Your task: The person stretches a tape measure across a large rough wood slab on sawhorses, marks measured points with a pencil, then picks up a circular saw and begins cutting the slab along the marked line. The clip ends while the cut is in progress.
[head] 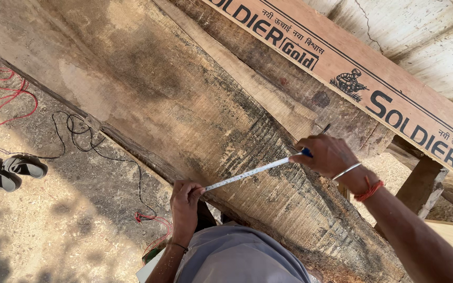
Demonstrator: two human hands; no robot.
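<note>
I see a pair of dark sandals [7,171] lying on the dusty ground [53,230]. A red wire [6,97] and a black wire [82,131] curl nearby. A long printed board [342,68] leans above.

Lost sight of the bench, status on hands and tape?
Left hand pins white measuring tape at rough wooden plank edge. Right hand holds tape's far end with blue pen. Nothing blocking.

I see hard daylight from above, bright on the sandy ground [53,230] and the pale wall [420,31]. Soft leafy shadows mottle the lower left, and the big timber slab [184,105] lies partly shaded. Focus stays sharp, with slight stretching toward the corners.
</note>
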